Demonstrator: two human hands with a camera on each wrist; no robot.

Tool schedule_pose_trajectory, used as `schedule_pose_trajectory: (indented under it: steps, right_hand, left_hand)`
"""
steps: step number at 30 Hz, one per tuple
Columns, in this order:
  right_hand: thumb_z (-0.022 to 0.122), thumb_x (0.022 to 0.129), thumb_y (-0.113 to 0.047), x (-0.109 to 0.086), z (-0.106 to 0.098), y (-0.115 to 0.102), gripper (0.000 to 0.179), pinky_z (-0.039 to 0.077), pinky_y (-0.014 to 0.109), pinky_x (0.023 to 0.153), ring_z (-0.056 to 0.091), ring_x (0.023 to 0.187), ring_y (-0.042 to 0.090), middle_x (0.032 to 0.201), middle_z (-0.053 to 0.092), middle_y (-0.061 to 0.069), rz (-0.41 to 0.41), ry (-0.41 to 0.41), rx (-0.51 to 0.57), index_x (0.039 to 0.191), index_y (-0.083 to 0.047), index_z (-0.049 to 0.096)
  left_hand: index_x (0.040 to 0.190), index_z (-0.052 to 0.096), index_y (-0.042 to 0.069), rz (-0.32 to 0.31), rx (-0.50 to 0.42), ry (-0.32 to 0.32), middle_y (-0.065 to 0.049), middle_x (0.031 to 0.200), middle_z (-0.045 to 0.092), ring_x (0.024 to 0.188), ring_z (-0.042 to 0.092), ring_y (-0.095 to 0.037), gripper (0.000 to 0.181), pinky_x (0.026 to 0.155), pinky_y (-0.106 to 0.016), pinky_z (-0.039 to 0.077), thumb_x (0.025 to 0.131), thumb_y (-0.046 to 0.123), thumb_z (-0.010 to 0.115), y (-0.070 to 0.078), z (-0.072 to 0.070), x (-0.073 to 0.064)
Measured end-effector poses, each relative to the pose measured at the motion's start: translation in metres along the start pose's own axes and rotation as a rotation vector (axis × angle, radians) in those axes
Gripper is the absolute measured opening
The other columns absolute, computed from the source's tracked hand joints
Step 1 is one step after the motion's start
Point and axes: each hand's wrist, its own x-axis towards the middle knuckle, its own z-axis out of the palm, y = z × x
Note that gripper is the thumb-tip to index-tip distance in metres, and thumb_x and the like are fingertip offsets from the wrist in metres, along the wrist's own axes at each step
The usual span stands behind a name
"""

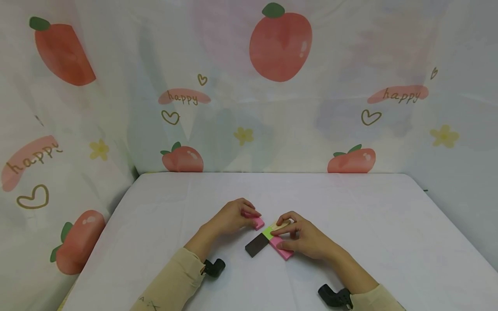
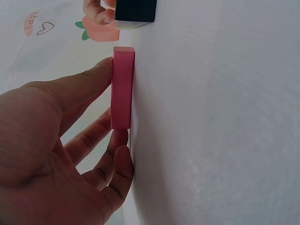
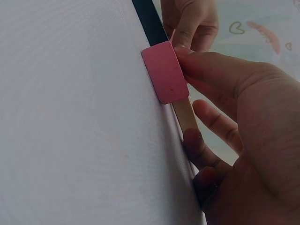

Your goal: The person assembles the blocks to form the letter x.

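Note:
My left hand (image 1: 232, 217) pinches a small pink block (image 2: 123, 89) between thumb and fingers, low over the white table or touching it; I cannot tell which. To its right, a black block (image 1: 257, 245), a bright green block (image 1: 267, 233), a second pink block (image 1: 281, 249) and a pale wood-coloured block (image 3: 185, 117) lie end to side, forming a branched shape. My right hand (image 1: 305, 236) holds this group, thumb on the second pink block and fingertips over the green and wood-coloured ones. Its fingers partly hide the green and pale blocks in the head view.
A white cloth covers the table (image 1: 350, 203). Behind and to the left hangs a printed curtain (image 1: 280, 125) with fruit, hearts and flowers. Black wrist cameras sit on both forearms, the left one (image 1: 215, 268) close above the tabletop.

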Motion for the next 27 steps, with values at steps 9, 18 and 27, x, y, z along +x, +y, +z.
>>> schedule_pose_trajectory:
  steps: [9, 18, 27]
  right_hand:
    - [0.085, 0.086, -0.031, -0.0002, -0.0004, -0.0013, 0.032, 0.047, 0.025, 0.085, 0.058, 0.105, 0.018, 0.132, 0.056, 0.0, 0.006, -0.002, 0.004, 0.117, -0.025, 0.08]
    - [0.085, 0.086, -0.032, 0.0002, -0.0002, -0.0005, 0.032, 0.047, 0.025, 0.086, 0.057, 0.107, 0.017, 0.132, 0.056, -0.001, 0.007, -0.003, 0.002, 0.117, -0.025, 0.08]
    - [0.085, 0.086, -0.031, 0.0001, 0.0002, -0.0003, 0.032, 0.047, 0.025, 0.087, 0.057, 0.108, 0.016, 0.132, 0.056, -0.001, 0.017, -0.003, 0.006, 0.117, -0.026, 0.08]
  left_hand:
    - [0.116, 0.081, 0.021, -0.009, -0.02, -0.008, 0.0, 0.126, 0.064, 0.12, 0.059, -0.02, 0.027, 0.105, -0.042, 0.049, 0.09, 0.027, 0.082, -0.0009, 0.0005, -0.0009]
    - [0.115, 0.081, 0.021, -0.001, -0.008, -0.01, 0.0, 0.126, 0.064, 0.119, 0.06, -0.02, 0.026, 0.103, -0.041, 0.049, 0.09, 0.026, 0.083, -0.0002, 0.0017, -0.0007]
    - [0.115, 0.081, 0.021, 0.002, -0.008, -0.024, 0.002, 0.125, 0.064, 0.114, 0.061, -0.017, 0.026, 0.098, -0.037, 0.051, 0.09, 0.026, 0.082, 0.0019, 0.003, -0.0008]
